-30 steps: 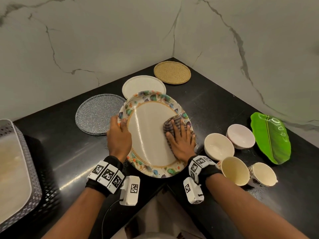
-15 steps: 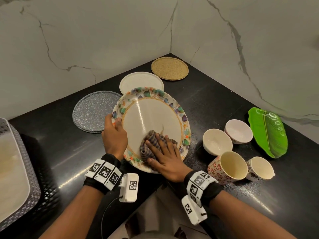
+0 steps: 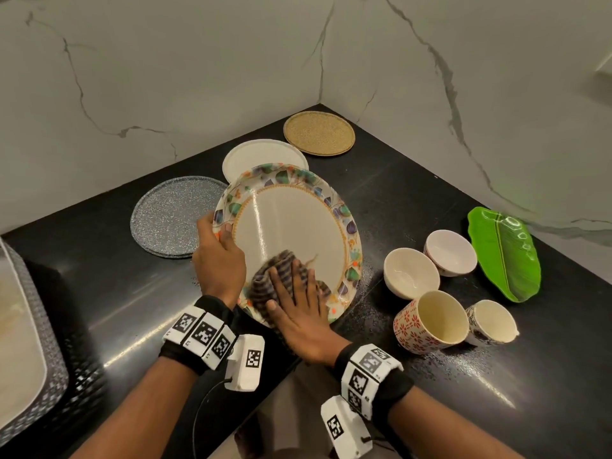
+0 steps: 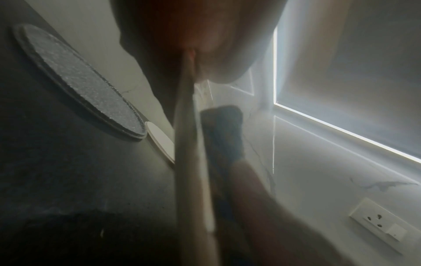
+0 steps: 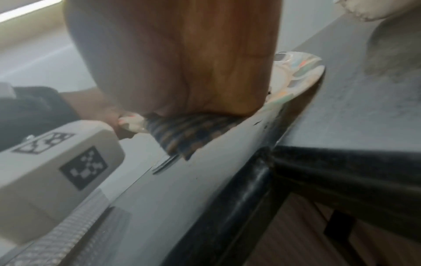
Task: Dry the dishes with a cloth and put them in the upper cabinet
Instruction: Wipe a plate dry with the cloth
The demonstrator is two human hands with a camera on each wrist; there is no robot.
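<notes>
A large plate with a leaf-patterned rim (image 3: 291, 226) is tilted up off the black counter (image 3: 99, 293). My left hand (image 3: 217, 256) grips its left rim, thumb on the face and fingers behind. My right hand (image 3: 294, 309) lies flat with straight fingers on a dark checked cloth (image 3: 265, 286), pressing it against the plate's lower face. In the left wrist view the plate (image 4: 184, 162) shows edge-on with the cloth (image 4: 223, 133) beside it. The right wrist view shows the cloth (image 5: 191, 133) under my palm on the plate (image 5: 296, 75).
Behind the plate lie a grey speckled plate (image 3: 172, 217), a white plate (image 3: 258, 154) and a woven round mat (image 3: 318, 132). To the right stand two bowls (image 3: 410, 271), a red-patterned cup (image 3: 430, 321), another cup (image 3: 490, 321) and a green leaf dish (image 3: 503, 256). A grey basket (image 3: 39, 352) sits at left.
My right hand has slid the cloth from the plate's right side down to its lower left part. The left hand keeps its hold on the rim.
</notes>
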